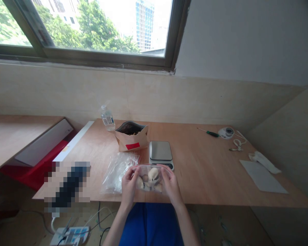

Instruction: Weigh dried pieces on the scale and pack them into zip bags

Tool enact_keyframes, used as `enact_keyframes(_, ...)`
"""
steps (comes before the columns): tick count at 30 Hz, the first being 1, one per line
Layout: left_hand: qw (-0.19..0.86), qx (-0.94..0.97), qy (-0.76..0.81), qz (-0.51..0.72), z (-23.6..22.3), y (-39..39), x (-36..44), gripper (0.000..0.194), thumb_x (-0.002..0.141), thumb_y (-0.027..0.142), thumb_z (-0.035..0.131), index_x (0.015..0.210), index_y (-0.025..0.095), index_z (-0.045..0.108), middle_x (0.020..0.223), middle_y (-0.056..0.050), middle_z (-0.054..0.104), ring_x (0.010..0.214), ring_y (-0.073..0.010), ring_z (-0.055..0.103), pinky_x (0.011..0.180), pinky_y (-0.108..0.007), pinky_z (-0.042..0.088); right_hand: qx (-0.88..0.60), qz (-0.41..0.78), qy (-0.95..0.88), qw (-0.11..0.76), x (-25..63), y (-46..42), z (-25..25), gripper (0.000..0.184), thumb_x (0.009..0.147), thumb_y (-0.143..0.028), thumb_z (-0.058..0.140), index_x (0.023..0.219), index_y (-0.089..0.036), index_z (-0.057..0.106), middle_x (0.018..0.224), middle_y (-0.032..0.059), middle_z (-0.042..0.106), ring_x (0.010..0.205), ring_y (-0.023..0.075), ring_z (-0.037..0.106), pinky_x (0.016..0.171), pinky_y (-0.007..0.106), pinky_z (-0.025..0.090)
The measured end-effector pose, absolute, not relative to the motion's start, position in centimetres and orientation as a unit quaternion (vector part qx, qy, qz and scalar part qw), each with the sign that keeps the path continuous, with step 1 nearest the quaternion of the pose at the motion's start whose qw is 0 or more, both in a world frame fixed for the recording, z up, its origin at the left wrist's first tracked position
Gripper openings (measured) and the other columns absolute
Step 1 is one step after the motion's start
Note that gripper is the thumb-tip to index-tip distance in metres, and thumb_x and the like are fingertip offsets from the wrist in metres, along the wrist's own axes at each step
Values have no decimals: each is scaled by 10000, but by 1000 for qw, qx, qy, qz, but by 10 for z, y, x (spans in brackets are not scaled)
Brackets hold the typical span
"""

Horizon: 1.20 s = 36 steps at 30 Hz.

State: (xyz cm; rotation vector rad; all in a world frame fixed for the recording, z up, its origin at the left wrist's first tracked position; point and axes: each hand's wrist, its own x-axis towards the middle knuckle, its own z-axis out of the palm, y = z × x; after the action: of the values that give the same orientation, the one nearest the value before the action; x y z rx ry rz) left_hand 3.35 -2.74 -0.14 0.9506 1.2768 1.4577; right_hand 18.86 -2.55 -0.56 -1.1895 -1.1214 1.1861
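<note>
Between my two hands is a clear zip bag [150,187] with several pale, rounded pieces inside that look like dried mushrooms. My left hand [129,181] pinches its upper left corner, and my right hand [171,181] grips the upper right. A reddish strip runs along the bag's top edge. Just behind it stands a kitchen scale [160,151] with a bare metal plate, its display partly hidden by the bag. Beside my left hand lies a pile of clear plastic bags [115,172]. An open brown paper pouch [132,139] with a red label stands behind, dark pieces showing inside.
A water bottle [108,119] stands by the pouch. At the right are a screwdriver [212,133], a white dome camera [226,133] with its cable, and a white sheet [263,177]. A blurred-out dark object [70,184] overlaps the left front edge; a power strip [72,235] lies below.
</note>
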Motion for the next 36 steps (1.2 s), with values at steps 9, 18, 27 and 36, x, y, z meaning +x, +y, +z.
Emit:
enact_keyframes(9, 485, 371, 505, 610, 5, -31, 37, 290, 751, 442, 624, 694, 159, 592, 637, 13, 545, 611, -121, 484, 596, -214, 383, -547, 438, -484, 524, 191, -28, -11, 392, 851, -540, 449, 810, -185, 610, 784, 59, 674, 784, 219, 635, 695, 289, 493)
enact_keyframes(18, 573, 278, 488, 596, 1, -31, 38, 339, 689, 423, 685, 607, 155, 494, 572, 48, 432, 529, -83, 390, 529, -194, 341, -495, 458, -528, 516, 201, -30, -6, 354, 864, -479, 470, 801, -179, 646, 768, 44, 662, 736, 186, 620, 659, 250, 475)
enact_keyframes(27, 534, 371, 501, 572, -7, -27, 30, 342, 795, 467, 565, 653, 162, 509, 593, 48, 411, 557, -85, 358, 553, -185, 322, -507, 489, -484, 519, 203, -32, -8, 314, 829, -464, 539, 792, -171, 645, 758, 37, 666, 747, 178, 614, 674, 233, 457)
enact_keyframes(36, 475, 442, 543, 534, -6, -27, 29, 333, 805, 464, 544, 657, 167, 516, 604, 37, 441, 582, -108, 401, 559, -204, 339, -522, 507, -452, 517, 210, -30, -18, 321, 785, -476, 588, 810, -160, 635, 769, 47, 673, 747, 191, 618, 664, 244, 456)
